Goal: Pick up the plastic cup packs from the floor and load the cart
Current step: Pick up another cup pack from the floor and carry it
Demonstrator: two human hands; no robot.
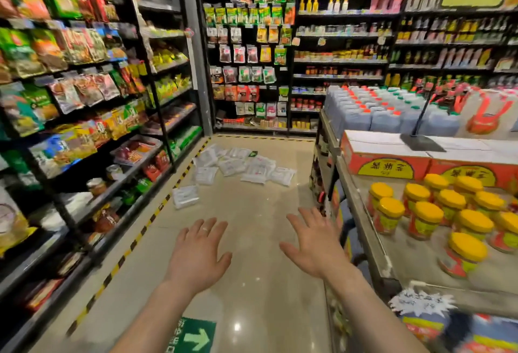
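1. Fingers (208, 228) of the left hand (197, 251) were spread and straight, palm down, holding nothing. I noted a ring (205, 229) on one finger.
2. Fingers (297, 222) of the right hand (314, 243) were likewise spread, palm down, holding nothing.
3. Both hands hovered side by side over the tiled floor (252, 207), apart from each other.
4. The plastic cup packs (244, 166) lay in a loose heap on the floor at the far end of the aisle, well apart from the hands.
5. One single pack (185, 196) lay nearer, apart from the heap, just beside the yellow-and-black tape (140, 233).
6. Snack shelves (84, 100) stood to the left.
7. To the right, a table (370, 229) carried yellow-lidded jars (448, 212) and orange cartons (386, 162).
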